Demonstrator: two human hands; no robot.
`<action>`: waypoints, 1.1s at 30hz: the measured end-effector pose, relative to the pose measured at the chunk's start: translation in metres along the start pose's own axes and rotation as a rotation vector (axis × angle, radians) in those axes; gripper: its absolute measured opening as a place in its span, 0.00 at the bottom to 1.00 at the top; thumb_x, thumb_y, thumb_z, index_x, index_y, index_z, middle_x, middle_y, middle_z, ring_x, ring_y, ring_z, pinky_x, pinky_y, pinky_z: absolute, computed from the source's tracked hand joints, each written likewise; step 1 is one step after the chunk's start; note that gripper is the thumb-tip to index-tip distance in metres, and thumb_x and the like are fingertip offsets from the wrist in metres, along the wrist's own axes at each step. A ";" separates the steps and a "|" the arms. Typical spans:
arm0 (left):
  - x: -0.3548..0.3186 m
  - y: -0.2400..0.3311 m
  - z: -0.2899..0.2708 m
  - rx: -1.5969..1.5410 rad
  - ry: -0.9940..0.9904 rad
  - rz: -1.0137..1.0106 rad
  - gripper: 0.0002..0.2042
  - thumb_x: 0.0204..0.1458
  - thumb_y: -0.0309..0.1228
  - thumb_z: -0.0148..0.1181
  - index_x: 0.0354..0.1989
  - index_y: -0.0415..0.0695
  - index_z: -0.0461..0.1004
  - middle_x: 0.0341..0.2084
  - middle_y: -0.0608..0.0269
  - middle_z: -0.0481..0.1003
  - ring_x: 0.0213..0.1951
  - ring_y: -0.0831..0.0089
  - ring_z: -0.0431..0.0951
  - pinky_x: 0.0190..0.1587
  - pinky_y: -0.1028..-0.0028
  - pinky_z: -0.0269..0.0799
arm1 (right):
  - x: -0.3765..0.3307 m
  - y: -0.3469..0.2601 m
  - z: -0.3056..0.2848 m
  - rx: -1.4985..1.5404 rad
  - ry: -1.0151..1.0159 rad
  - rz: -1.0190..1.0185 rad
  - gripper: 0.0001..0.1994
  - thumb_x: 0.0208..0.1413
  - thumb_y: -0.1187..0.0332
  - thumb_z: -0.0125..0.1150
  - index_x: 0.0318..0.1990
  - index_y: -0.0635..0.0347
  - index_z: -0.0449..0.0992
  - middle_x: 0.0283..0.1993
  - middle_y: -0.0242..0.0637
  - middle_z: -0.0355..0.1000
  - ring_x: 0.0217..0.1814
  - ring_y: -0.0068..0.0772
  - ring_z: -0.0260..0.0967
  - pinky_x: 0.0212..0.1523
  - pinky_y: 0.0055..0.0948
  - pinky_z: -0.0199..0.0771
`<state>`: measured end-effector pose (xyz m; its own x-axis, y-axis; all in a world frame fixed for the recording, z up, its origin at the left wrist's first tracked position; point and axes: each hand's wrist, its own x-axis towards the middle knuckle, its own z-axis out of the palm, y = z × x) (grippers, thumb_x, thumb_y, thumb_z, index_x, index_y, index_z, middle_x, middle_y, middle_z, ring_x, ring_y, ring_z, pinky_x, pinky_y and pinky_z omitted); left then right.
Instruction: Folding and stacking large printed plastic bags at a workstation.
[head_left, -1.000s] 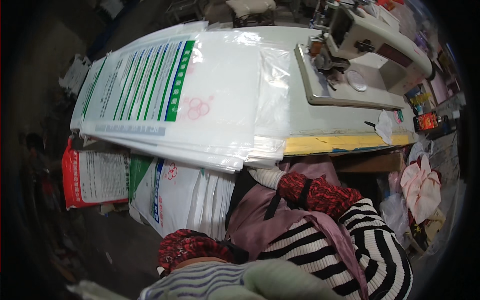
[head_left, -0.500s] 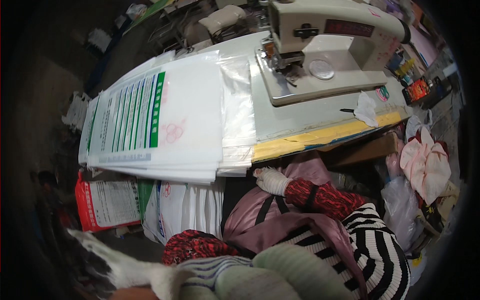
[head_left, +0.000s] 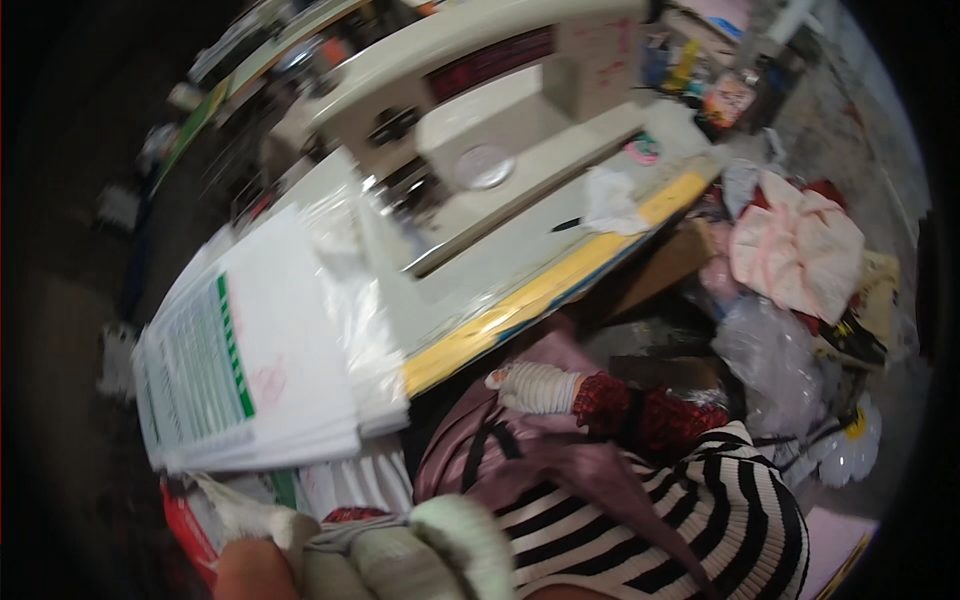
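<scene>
My left hand (head_left: 400, 550), in a pale grey-green glove, is very large and blurred at the lower edge. Its fingers are bent and packed together; whatever they may hold lies out of sight. A bare orange-toned fingertip pokes out past a frayed white glove end (head_left: 255, 515). Lower down, my right hand (head_left: 538, 387), in a white ribbed glove with bare fingertips, rests on the mauve apron (head_left: 455, 450) over my lap. Its fingers lie loosely with nothing seen in them. Left of the hands, a stack of white printed plastic bags (head_left: 300, 370) covers the table's end.
A cream sewing machine (head_left: 490, 100) stands on the table, whose front edge has yellow tape (head_left: 540, 300). Crumpled white tissue (head_left: 612, 200) and a black pen-like stick (head_left: 565, 225) lie before it. More bags (head_left: 355, 485) sit below the stack. Pink-white cloth (head_left: 795, 245) and clear plastic (head_left: 765, 350) crowd the right.
The view has tilted and swung right, so the machine and bag stack appear farther left. My left hand stays close at the lower edge, shifted left. My right hand remains on my lap.
</scene>
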<state>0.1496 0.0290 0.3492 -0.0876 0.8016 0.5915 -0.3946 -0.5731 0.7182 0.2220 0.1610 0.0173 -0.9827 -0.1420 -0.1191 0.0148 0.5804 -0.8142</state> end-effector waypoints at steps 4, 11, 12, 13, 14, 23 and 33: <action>0.007 -0.005 -0.020 -0.051 -0.097 -0.125 0.24 0.58 0.43 0.52 0.59 0.45 0.60 0.26 0.69 0.74 0.25 0.75 0.70 0.37 0.70 0.68 | -0.036 0.003 -0.055 0.168 0.135 0.094 0.11 0.49 0.66 0.57 0.38 0.61 0.72 0.31 0.49 0.72 0.36 0.52 0.70 0.40 0.39 0.71; 0.024 -0.039 -0.050 -0.257 -0.118 -0.058 0.25 0.58 0.43 0.52 0.61 0.45 0.58 0.25 0.69 0.73 0.26 0.76 0.70 0.38 0.70 0.67 | -0.093 0.026 -0.128 0.296 0.370 0.304 0.14 0.51 0.67 0.58 0.45 0.63 0.72 0.38 0.44 0.75 0.42 0.39 0.72 0.46 0.32 0.70; 0.026 -0.042 -0.052 -0.269 -0.113 -0.054 0.26 0.58 0.43 0.52 0.61 0.45 0.58 0.25 0.69 0.73 0.26 0.76 0.70 0.38 0.70 0.67 | -0.096 0.030 -0.131 0.176 0.421 0.244 0.14 0.51 0.68 0.58 0.44 0.63 0.73 0.38 0.44 0.75 0.42 0.38 0.72 0.46 0.31 0.70; 0.028 -0.046 -0.053 -0.283 -0.110 -0.050 0.26 0.58 0.43 0.52 0.61 0.45 0.58 0.25 0.69 0.73 0.26 0.76 0.70 0.38 0.70 0.67 | -0.100 0.035 -0.135 0.056 0.470 0.184 0.13 0.51 0.69 0.58 0.44 0.63 0.73 0.37 0.44 0.75 0.42 0.36 0.72 0.46 0.30 0.70; 0.030 -0.050 -0.055 -0.297 -0.107 -0.047 0.26 0.58 0.43 0.52 0.62 0.45 0.57 0.25 0.69 0.73 0.26 0.76 0.70 0.38 0.70 0.67 | -0.103 0.037 -0.146 0.210 0.507 0.209 0.14 0.51 0.66 0.59 0.44 0.64 0.73 0.36 0.42 0.74 0.41 0.32 0.70 0.45 0.28 0.68; 0.016 -0.053 -0.053 -0.033 0.419 -0.002 0.20 0.50 0.30 0.62 0.49 0.39 0.63 0.23 0.71 0.64 0.28 0.84 0.63 0.31 0.81 0.60 | -0.159 0.161 -0.310 -0.651 1.106 0.571 0.21 0.52 0.62 0.54 0.54 0.59 0.69 0.36 0.55 0.73 0.39 0.56 0.71 0.42 0.42 0.71; -0.095 -0.072 -0.135 0.520 1.020 -0.180 0.16 0.49 0.24 0.59 0.47 0.40 0.66 0.30 0.69 0.65 0.33 0.81 0.64 0.38 0.80 0.62 | -0.173 0.203 -0.414 -1.052 0.658 0.924 0.22 0.53 0.59 0.54 0.54 0.55 0.66 0.36 0.51 0.74 0.41 0.52 0.72 0.39 0.46 0.70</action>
<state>0.0629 0.0171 0.1916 -0.8587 0.5082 0.0655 -0.0731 -0.2480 0.9660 0.3187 0.6348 0.1079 -0.6138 0.7742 0.1541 0.7875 0.5871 0.1873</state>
